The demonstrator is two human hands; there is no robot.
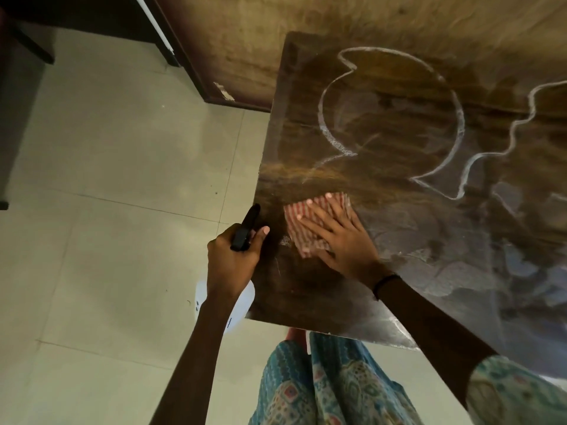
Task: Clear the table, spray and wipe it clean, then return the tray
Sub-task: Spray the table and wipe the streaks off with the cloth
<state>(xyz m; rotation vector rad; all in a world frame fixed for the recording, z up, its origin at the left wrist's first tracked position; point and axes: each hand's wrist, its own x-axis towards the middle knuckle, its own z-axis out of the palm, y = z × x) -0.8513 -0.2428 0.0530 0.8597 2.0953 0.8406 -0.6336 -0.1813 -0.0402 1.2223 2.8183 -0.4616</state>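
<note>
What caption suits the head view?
Right hand presses striped cloth on wet table; left hand holds spray bottle.

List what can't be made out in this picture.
- Spray bottle, head view: the left hand and forearm cover most of it, so its fill level is hidden.
- Cloth: the right hand lies flat on it and covers part.
- Table: cut off by the right edge, so its far end is unseen.
- Tray: not in view.
</note>
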